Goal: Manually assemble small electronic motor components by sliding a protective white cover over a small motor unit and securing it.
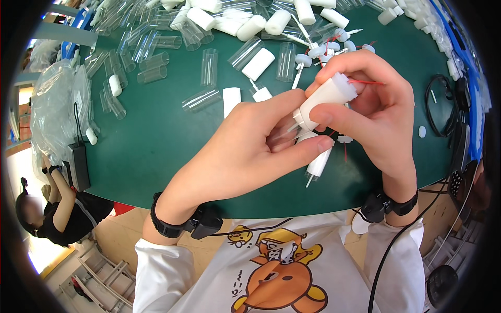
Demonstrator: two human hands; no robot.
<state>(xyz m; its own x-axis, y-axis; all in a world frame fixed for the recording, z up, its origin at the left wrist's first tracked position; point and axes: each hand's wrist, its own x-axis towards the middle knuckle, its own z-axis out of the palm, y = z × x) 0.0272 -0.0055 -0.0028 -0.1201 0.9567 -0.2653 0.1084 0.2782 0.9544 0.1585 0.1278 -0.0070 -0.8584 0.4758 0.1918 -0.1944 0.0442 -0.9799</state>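
Right grip (380, 117) clamped on white cylinder (327, 99) (red wire (368, 82) protruding), left grip (240, 148) clamped on clear tube (283, 132), over green table (138, 156)

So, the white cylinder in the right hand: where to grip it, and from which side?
Mid-barrel of the white cylinder, probably from the right, thumb on the near side, fingers on the far side, as the right hand does. Its sides are straight and round; the red wire sits at its notched upper end, so keep off that. Its lower end faces the left hand.
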